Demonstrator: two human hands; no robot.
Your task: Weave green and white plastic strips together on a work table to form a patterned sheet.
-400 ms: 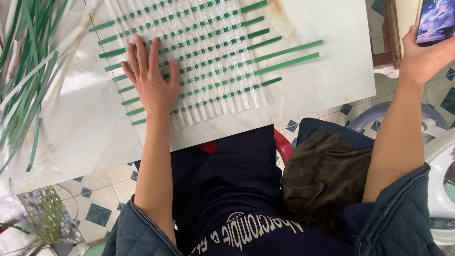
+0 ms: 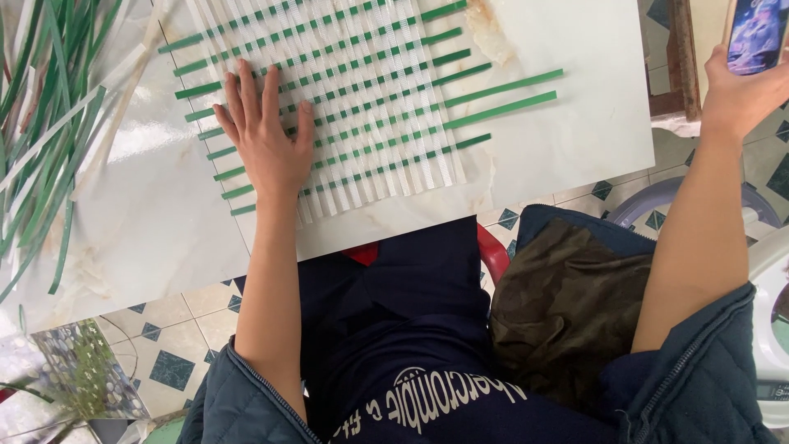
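A mat woven of green and white plastic strips (image 2: 362,99) lies flat on a pale marble-look board (image 2: 567,140). My left hand (image 2: 265,136) rests palm down on the mat's left part, fingers spread, holding nothing. My right hand (image 2: 740,90) is raised at the upper right, off the board, gripping a smartphone (image 2: 760,33) with a lit screen. Green strip ends stick out past the mat on its right side.
A loose pile of green and white strips (image 2: 49,123) lies on the board's far left. Below the board is a patterned tile floor (image 2: 164,329). A dark olive cloth bundle (image 2: 567,304) sits by my lap, and a white plastic stool (image 2: 772,271) stands at right.
My left hand stays flat on the mat. The right hand with the phone has barely shifted; the view is otherwise the same.
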